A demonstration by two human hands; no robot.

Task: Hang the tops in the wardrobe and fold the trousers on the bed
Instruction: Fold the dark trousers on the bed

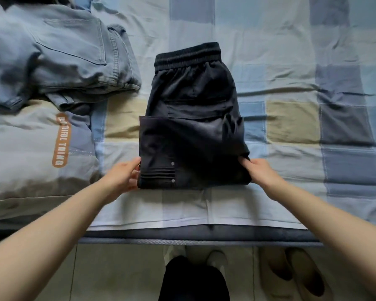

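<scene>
Our left hand (123,177) and right hand (258,171) pinched the folded black trousers (191,127) near the bed's (291,61) front edge; jeans (52,57) lay toward its left edge.

We see black trousers (191,118) lying folded on the bed (291,72), elastic waistband at the far end and the legs doubled back over the seat, two small studs showing near the front edge. To their left, light blue jeans (59,59) lie folded in a loose pile, back pocket facing up.
</scene>
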